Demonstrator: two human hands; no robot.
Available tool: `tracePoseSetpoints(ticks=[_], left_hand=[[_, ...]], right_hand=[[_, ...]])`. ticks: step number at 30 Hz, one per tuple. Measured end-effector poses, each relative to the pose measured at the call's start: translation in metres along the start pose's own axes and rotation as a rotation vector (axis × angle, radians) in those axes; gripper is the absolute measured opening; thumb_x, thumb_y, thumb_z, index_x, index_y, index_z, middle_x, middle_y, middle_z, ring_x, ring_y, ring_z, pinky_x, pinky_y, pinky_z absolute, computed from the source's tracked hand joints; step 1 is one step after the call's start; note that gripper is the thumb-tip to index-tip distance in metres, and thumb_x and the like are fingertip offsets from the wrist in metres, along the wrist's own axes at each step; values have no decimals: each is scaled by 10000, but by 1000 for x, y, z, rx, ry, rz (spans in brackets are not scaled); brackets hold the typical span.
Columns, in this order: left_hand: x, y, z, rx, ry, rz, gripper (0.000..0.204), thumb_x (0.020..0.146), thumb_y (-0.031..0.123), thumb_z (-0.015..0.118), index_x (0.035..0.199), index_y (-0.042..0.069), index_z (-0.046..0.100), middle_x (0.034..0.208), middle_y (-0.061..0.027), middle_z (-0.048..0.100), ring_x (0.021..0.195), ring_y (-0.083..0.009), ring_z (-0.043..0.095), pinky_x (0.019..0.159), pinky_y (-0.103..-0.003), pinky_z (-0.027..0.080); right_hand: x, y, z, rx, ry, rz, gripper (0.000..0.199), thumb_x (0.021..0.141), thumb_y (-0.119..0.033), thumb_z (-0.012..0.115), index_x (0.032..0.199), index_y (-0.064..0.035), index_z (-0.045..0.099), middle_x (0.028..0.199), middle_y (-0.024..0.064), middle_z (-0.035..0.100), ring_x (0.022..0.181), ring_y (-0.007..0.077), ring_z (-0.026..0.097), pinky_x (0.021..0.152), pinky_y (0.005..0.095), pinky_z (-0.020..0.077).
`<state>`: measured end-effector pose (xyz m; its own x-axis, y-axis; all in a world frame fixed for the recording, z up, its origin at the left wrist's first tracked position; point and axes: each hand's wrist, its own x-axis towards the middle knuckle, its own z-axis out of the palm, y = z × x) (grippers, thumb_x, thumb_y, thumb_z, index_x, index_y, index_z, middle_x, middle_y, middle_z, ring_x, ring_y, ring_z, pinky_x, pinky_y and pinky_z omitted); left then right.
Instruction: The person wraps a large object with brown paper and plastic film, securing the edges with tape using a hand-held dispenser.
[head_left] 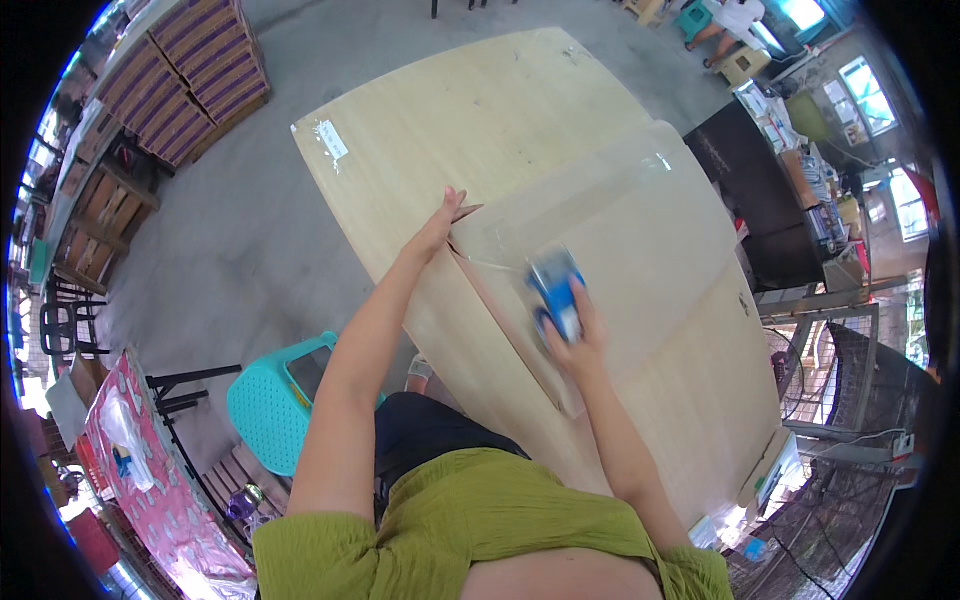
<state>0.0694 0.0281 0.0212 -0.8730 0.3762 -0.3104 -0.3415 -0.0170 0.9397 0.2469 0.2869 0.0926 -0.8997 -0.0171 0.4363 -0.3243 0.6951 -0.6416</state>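
A large pale translucent sheet [640, 220] lies on the light wooden tabletop [440, 110], with a narrow brown strip along its near-left edge. At the sheet's left corner, my left hand [436, 232] is closed around a pointed brown flap [467, 211], which sticks up; its fingers are partly hidden. My right hand [580, 335] grips a blue tape dispenser [556, 290], blurred by motion, above the sheet's near part. A thin clear strip of tape [490, 263] seems to run from the dispenser toward the left corner.
A turquoise plastic stool [270, 410] stands left of the table. Stacked brown cartons [185, 75] are at the far left, and a pink patterned cloth [145, 480] covers a table at the lower left. A black-sided bench [755, 190] stands right. Another person [735, 25] is far right.
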Motion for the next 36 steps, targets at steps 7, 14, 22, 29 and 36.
tracePoseSetpoints(ticks=[7,14,22,29,36], left_hand=[[41,11,-11,261,-3,-30,974,902,824,290,1534,86,367,1454,-117,531,1307,-313,486,1113,-434,345],[46,15,12,577,12,4,789,955,689,411,1380,43,571,1365,-173,601,1287,-297,548,1069,-391,417],[-10,9,29,929,246,-69,852,903,756,404,1246,12,638,1156,-260,671,1135,-383,632,974,-460,477],[-204,-50,185,1013,-352,-75,676,931,579,525,1171,-48,608,1045,-293,676,997,-412,659,859,-478,512],[-123,21,271,609,-880,78,516,975,438,602,1307,43,614,1139,-118,711,1099,-221,653,951,-395,501]], right_hand=[[-231,15,-171,-614,165,650,785,745,-234,816,1463,-173,506,1176,195,599,988,351,629,857,414,517],[-394,28,-216,-1245,119,984,944,768,-266,778,1576,-204,294,1324,306,426,1260,438,413,1037,541,335],[-320,38,-196,-1075,377,785,825,835,-204,727,1544,-89,321,1430,282,372,1329,438,363,1112,563,242],[-244,60,-232,-344,597,732,368,868,-87,678,1234,-53,661,1072,105,637,1014,236,601,837,345,488],[-196,-12,-208,454,296,881,216,949,-97,620,1130,8,677,955,47,674,864,156,632,790,302,517]])
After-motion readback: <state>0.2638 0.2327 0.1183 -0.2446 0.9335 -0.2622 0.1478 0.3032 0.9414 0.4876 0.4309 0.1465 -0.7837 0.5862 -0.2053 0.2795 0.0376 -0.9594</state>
